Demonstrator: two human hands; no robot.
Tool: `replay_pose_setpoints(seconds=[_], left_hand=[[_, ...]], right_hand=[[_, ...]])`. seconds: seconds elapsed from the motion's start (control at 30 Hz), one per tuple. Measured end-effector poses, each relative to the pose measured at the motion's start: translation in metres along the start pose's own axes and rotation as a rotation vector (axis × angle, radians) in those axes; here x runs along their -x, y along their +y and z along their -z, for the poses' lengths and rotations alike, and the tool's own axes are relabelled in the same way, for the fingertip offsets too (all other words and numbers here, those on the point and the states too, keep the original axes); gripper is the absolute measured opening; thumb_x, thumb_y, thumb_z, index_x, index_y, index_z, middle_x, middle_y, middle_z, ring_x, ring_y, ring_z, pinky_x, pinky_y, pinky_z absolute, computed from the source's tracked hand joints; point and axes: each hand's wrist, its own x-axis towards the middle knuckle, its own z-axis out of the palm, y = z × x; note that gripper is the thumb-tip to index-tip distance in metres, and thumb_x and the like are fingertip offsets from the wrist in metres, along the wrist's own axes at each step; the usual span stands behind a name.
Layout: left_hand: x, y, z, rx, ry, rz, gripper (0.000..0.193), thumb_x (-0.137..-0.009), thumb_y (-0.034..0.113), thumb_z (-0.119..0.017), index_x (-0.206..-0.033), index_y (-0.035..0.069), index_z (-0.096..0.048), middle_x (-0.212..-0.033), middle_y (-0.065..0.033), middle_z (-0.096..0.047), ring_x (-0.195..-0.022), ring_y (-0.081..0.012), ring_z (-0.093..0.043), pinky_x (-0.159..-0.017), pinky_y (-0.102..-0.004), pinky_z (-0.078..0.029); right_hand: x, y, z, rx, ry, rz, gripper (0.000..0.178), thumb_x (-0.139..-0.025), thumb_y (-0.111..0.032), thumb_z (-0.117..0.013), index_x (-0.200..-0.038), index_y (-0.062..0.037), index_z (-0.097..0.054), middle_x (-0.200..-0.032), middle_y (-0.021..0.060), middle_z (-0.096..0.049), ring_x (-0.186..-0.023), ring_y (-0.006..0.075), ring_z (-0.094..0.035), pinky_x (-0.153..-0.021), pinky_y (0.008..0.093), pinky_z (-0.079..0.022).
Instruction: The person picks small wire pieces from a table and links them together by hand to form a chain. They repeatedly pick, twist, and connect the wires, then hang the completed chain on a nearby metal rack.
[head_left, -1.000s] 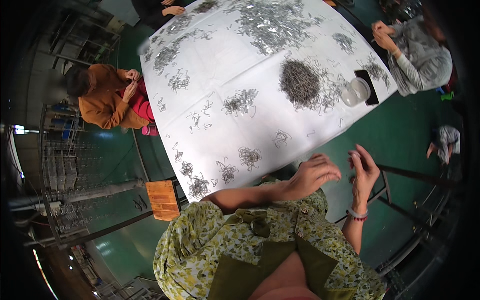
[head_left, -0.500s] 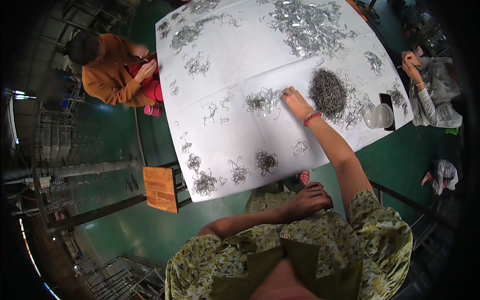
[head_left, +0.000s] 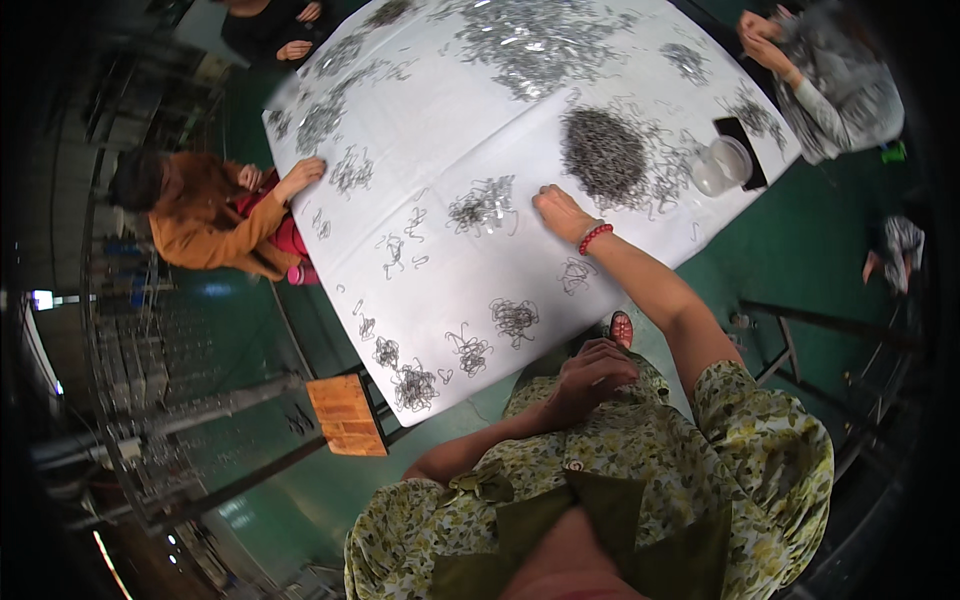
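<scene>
My right hand (head_left: 562, 213), with a red bead bracelet at the wrist, is over the white-covered table (head_left: 440, 335). Its fingers are drawn together; anything in them is too small to make out. Just left of it lies a loose cluster of bent wire hooks (head_left: 482, 207), some greyer, some shinier. A dense dark heap of wire hooks (head_left: 604, 157) sits to its upper right. My left hand (head_left: 597, 372) is close to my body, beyond the table's near edge. Its fingers are curled, and what they hold, if anything, is hidden.
Small hook piles (head_left: 514, 318) lie along the near edge, and a wide shiny heap (head_left: 535, 45) at the far side. A clear plastic tub (head_left: 722, 165) stands on a dark flat object at right. Co-workers sit left and right. A wooden stool (head_left: 346, 416) stands near the left corner.
The view has shifted. My right hand has drawn back from the loose hook cluster, leaving a gap. The co-worker on the left now reaches one hand onto the table.
</scene>
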Motion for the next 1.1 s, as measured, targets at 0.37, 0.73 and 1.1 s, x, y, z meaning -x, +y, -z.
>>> replay_pose_setpoints(seconds=[0.37,0.73,1.1], left_hand=[[-0.017,0.008,-0.027,0.051,-0.054,0.182,0.008,-0.081,0.004,-0.067,-0.089,0.002,-0.066,-0.086,-0.0089,-0.065,-0.082,-0.0222,-0.061,-0.072,-0.0320,-0.049],[-0.050,0.009,-0.054,0.301,-0.006,0.216,0.011,-0.079,0.006,-0.070,-0.089,0.002,-0.068,-0.084,-0.0079,-0.067,-0.077,-0.0165,-0.065,-0.067,-0.0286,-0.050],[-0.057,-0.003,-0.043,0.173,0.033,-0.046,0.020,-0.078,0.011,-0.072,-0.097,0.007,-0.066,-0.099,-0.0068,-0.063,-0.091,-0.0206,-0.060,-0.079,-0.0317,-0.048]], right_hand=[[0.230,-0.087,0.191,-0.764,0.519,-0.365,0.008,-0.078,0.004,-0.066,-0.086,0.0033,-0.064,-0.085,0.0063,-0.062,-0.074,0.0114,-0.057,-0.064,0.0216,-0.045],[0.294,-0.136,0.198,-0.790,0.709,-0.466,0.010,-0.078,0.012,-0.065,-0.088,0.0075,-0.063,-0.089,0.0106,-0.060,-0.070,0.0125,-0.057,-0.060,0.0222,-0.049],[0.290,-0.120,0.197,-0.855,0.661,-0.433,0.010,-0.081,0.007,-0.065,-0.090,0.0026,-0.062,-0.087,0.0126,-0.064,-0.077,0.0162,-0.058,-0.071,0.0266,-0.048]])
